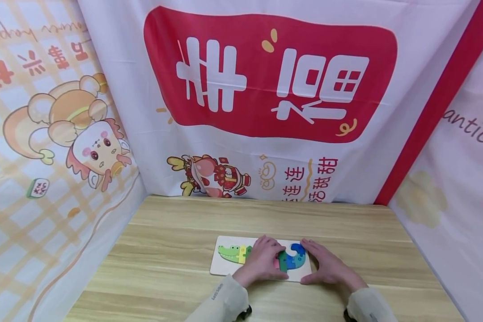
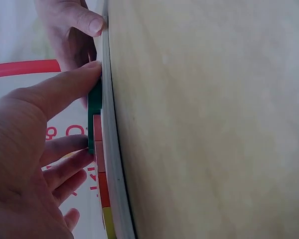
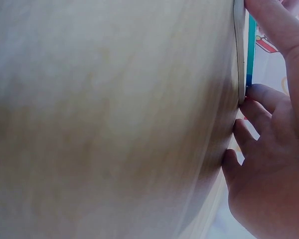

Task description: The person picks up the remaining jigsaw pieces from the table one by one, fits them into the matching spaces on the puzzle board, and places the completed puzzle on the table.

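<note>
A pale wooden puzzle board (image 1: 220, 267) lies on the table, bearing a crocodile of coloured pieces. At its left end is the light green head piece (image 1: 227, 253); a blue tail piece (image 1: 300, 255) curls at the right end. My left hand (image 1: 261, 260) reaches over the middle, its thumb and index finger at opposite ends of a dark green piece (image 2: 94, 97). Pink, red and yellow pieces show beside that one in the left wrist view. My right hand (image 1: 328, 264) spans the board's right end, thumb at the near edge and fingers by the far corner. My left hand hides the crocodile's middle.
The wood-grain table (image 1: 165, 250) extends around the board on all sides. A white printed cloth (image 1: 265, 170) hangs behind the table's back edge. Other printed cloths hang at the left (image 1: 56, 179) and right (image 1: 455, 214).
</note>
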The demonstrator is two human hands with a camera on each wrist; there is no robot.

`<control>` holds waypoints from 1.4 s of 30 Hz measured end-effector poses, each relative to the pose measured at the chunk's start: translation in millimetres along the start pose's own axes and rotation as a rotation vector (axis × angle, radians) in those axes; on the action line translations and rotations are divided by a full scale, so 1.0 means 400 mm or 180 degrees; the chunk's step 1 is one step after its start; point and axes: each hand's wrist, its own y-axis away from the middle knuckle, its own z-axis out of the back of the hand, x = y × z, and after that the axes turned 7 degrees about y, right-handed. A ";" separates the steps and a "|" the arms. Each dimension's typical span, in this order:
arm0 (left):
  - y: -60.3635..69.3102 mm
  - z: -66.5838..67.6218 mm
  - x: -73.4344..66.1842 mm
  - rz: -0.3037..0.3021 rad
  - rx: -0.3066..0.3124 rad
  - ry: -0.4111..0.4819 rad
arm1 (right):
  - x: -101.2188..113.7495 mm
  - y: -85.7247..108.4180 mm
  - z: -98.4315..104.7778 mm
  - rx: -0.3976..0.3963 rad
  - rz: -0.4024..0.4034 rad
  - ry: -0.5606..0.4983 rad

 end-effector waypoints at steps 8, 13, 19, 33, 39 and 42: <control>0.000 0.000 0.006 0.0044 -0.0008 0.0079 | 0.000 -0.008 0.000 0.0024 -0.0035 0.0021; 0.001 0.002 0.008 0.0040 0.0008 0.0102 | -0.001 -0.009 0.000 0.0013 -0.0035 0.0033; 0.004 0.002 0.017 0.0002 0.0043 0.0132 | 0.001 -0.008 0.000 0.0029 -0.0027 0.0033; 0.011 0.000 0.024 0.0007 0.0066 0.0222 | -0.002 -0.005 -0.001 0.0050 -0.0044 -0.0003; 0.014 -0.001 0.025 -0.0035 0.0046 0.0193 | -0.004 -0.005 -0.001 0.0054 -0.0044 -0.0033; 0.015 0.000 0.025 -0.0051 0.0041 0.0186 | -0.004 -0.004 -0.002 0.0047 -0.0041 -0.0017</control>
